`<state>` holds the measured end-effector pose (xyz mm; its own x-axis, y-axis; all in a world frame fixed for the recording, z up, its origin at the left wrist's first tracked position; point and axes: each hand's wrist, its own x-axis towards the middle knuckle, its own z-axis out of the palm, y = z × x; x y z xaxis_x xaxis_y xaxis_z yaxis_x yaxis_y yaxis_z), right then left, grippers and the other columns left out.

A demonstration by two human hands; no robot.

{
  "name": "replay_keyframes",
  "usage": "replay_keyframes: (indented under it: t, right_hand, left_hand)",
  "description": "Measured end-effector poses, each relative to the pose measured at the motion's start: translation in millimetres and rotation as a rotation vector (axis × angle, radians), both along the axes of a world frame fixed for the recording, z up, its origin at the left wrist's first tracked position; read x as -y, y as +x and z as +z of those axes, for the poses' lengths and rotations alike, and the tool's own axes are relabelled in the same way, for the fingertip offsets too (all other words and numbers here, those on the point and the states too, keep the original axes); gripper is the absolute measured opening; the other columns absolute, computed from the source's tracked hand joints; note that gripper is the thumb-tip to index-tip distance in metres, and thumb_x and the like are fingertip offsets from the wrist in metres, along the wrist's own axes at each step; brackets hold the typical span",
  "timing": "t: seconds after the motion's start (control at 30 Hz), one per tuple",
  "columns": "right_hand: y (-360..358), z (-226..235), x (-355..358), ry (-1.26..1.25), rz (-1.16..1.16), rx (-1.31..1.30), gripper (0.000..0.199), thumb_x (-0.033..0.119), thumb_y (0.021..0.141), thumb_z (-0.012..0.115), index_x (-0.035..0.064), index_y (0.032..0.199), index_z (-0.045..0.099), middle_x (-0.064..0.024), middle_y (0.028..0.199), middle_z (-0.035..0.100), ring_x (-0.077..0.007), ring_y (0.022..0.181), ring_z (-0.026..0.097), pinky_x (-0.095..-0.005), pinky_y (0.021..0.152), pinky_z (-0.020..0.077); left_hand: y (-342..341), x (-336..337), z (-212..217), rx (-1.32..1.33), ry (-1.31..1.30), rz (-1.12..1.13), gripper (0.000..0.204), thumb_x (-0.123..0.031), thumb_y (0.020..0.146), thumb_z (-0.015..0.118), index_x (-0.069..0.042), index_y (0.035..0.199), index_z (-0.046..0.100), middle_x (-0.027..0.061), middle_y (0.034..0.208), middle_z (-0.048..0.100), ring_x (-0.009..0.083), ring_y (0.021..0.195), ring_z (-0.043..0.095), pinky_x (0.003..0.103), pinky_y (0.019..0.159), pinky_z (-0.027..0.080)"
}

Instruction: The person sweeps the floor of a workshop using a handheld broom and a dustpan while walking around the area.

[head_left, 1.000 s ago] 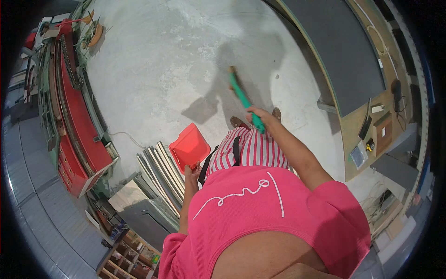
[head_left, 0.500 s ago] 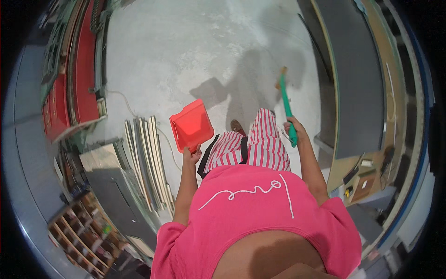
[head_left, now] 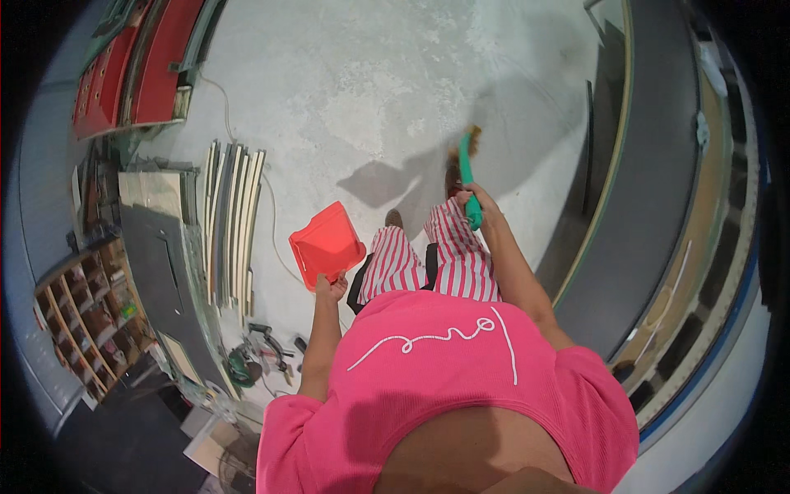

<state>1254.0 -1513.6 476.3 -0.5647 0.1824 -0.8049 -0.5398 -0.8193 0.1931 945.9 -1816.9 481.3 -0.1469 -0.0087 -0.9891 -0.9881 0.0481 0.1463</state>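
Note:
In my left hand is a red dustpan, gripped at its near end and held above the floor left of my legs. My right hand is closed round the handle of a green hand brush. The brush points away from me, with its brown bristles at the far end. It hangs over my right leg, near my brown shoe. Dustpan and brush are apart from each other.
Long thin strips lie on the pale concrete floor at my left, beside a cable. A dark panel and a pigeonhole shelf stand further left. A long grey-topped bench runs along my right; red machinery stands far left.
My right hand has brought the brush leftward, closer to my legs. The dustpan sits slightly lower and further left. My feet have shifted, and the surroundings have turned in view.

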Motion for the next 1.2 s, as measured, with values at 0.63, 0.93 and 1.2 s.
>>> replay_keyframes:
  t: [0.63,0.93,1.2]
  right_hand:
    - [206,-66,-179,0.107,0.542,0.245,0.014,0.012,0.070,0.044,0.0103,0.059,0.036,0.0001,0.053,0.040,-0.0133,0.042,0.040,-0.0232,0.041,0.0368]
    - [19,-80,-214,-0.164,0.513,0.016,0.016,0.009,0.067,0.047,0.0078,0.055,0.037,-0.0019,0.052,0.040,-0.0153,0.051,0.043,-0.0247,0.048,0.0382]
    - [-58,6,-84,0.284,1.125,-0.031,0.019,0.010,0.070,0.053,0.0087,0.073,0.034,-0.0020,0.054,0.039,-0.0076,0.044,0.040,-0.0170,0.039,0.0355]
  left_hand:
    - [236,-34,17,-0.038,0.199,0.593,0.033,-0.023,0.072,0.034,0.001,0.093,0.045,0.0129,0.072,0.053,0.0160,0.050,0.047,0.024,0.046,0.040]
    - [365,36,2,-0.137,0.229,0.883,0.037,-0.025,0.075,0.027,0.002,0.091,0.047,0.0121,0.073,0.055,0.0154,0.052,0.049,0.025,0.047,0.043]
    - [486,78,-4,-0.025,0.004,1.107,0.030,-0.018,0.073,0.031,-0.002,0.095,0.042,0.0122,0.080,0.052,0.0201,0.066,0.053,0.026,0.047,0.041]
